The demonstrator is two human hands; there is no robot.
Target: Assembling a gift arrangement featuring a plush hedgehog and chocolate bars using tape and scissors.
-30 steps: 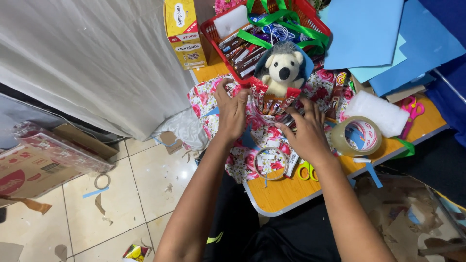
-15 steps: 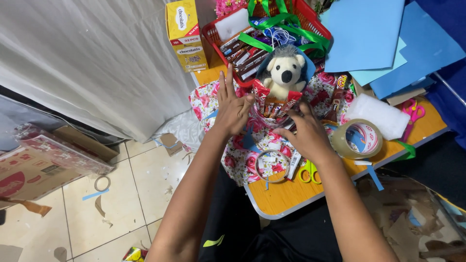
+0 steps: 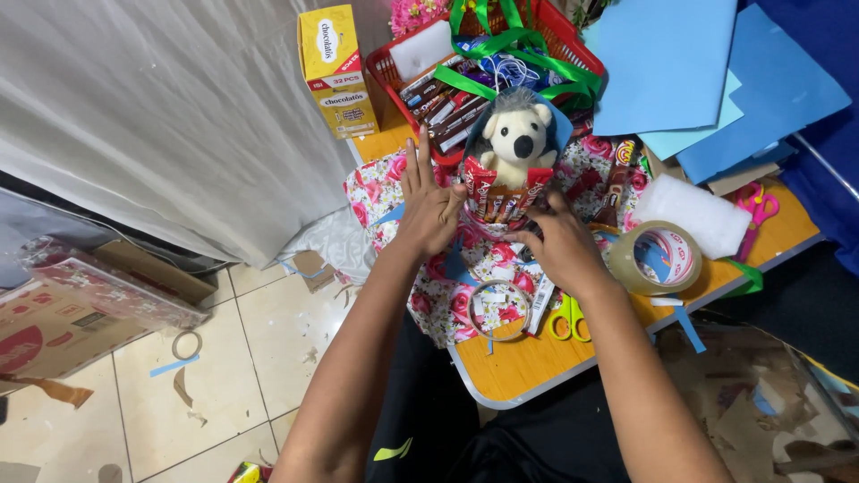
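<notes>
While both hands cup it, snack bouquet (image 3: pixel 501 201) (cream plush bear (image 3: pixel 516 139) atop), upright

The hands are covering the base of the snack bundle (image 3: pixel 501 201) at centre frame, so what the bars are standing in is not showing. The right hand (image 3: pixel 562 250) is hiding its own fingertips and part of the floral paper (image 3: pixel 380 192). The toy dog (image 3: pixel 516 143) is showing only head and chest above the bars. The red basket (image 3: pixel 573 40) and blue sheets (image 3: pixel 662 63) are running off the top edge. The tabletop (image 3: pixel 537 362) is disappearing under clutter at right. The cardboard box (image 3: pixel 54 331) at lower left is being cut by the frame edge.
</notes>
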